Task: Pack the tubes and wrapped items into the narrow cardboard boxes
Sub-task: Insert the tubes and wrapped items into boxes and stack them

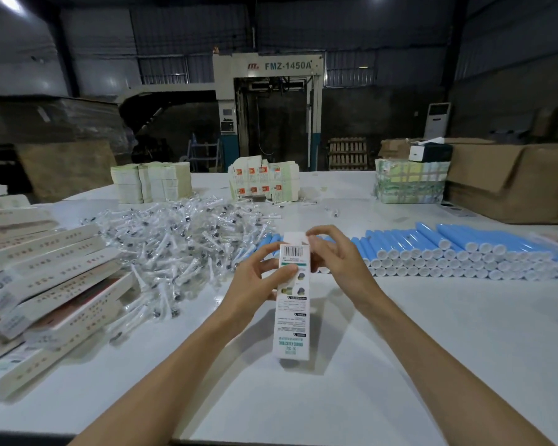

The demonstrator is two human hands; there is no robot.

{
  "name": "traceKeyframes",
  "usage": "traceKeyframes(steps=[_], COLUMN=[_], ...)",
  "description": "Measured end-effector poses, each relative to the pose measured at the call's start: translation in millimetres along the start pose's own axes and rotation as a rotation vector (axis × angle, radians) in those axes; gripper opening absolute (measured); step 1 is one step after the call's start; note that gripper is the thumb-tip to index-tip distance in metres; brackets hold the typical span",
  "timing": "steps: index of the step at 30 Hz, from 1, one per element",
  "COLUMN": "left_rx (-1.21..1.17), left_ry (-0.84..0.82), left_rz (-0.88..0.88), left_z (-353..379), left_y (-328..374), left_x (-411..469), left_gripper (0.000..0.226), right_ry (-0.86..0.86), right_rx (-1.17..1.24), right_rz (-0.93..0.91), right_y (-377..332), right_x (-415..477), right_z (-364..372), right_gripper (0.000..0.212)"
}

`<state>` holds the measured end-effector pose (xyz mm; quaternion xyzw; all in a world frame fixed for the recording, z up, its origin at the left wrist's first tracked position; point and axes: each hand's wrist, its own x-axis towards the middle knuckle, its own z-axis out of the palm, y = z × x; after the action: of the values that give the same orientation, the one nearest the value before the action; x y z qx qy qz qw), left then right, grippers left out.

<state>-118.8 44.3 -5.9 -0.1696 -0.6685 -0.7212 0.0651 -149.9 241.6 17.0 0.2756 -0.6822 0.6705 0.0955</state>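
A narrow white cardboard box [292, 317] with a barcode near its top stands tilted over the table's middle, its lower end close to the tabletop. My left hand [258, 278] grips its upper part from the left, thumb across the front. My right hand [335, 255] holds the top from the right, fingers curled at the raised end flap. Behind the box lie rows of blue tubes [448, 255] with white caps. A heap of clear-wrapped items [181, 246] spreads to the left.
Filled narrow boxes [45, 284] are piled at the left edge. Stacks of flat box blanks [155, 185] [264, 181] and a wrapped bundle [409, 181] stand at the back of the white table [400, 349]. Large brown cartons [512, 181] sit at the right.
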Motion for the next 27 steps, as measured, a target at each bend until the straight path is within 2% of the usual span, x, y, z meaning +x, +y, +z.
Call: traceKeyframes(steps=[3,6,9,13,17,20,24,27], left_rx=[0.027,0.071,0.083,0.108,0.125,0.116,0.099,0.099], left_ry=[-0.053,-0.081,-0.083,-0.08,-0.1,-0.1,-0.109,-0.12], left_rz=[-0.004,0.001,0.003,0.01,-0.013,-0.013,0.016,0.03], left_z=[5,7,6,4,4,3,2,4], left_y=[1,2,4,5,1,0,1,1], left_x=[-2,-4,-6,-7,-8,-9,-8,-7], left_gripper=[0.044,0.043,0.04,0.042,0.044,0.042,0.046,0.048], right_ry=[0.073,0.011,-0.006,-0.056,-0.141,-0.201,-0.127,-0.122], right_rx=[0.025,-0.03,-0.065,-0.177,-0.26,-0.196,-0.139,-0.15], right_rz=[0.057,0.081,0.017,-0.113,-0.123,-0.066,0.015,-0.032], right_y=[7,12,11,4,6,4,4,4], right_x=[4,7,8,7,6,5,5,4], right_z=[-5,-11,-14,-17,-23,-23,-24,-28], right_gripper=[0.02,0.016,0.015,0.031,0.027,0.023,0.014,0.015])
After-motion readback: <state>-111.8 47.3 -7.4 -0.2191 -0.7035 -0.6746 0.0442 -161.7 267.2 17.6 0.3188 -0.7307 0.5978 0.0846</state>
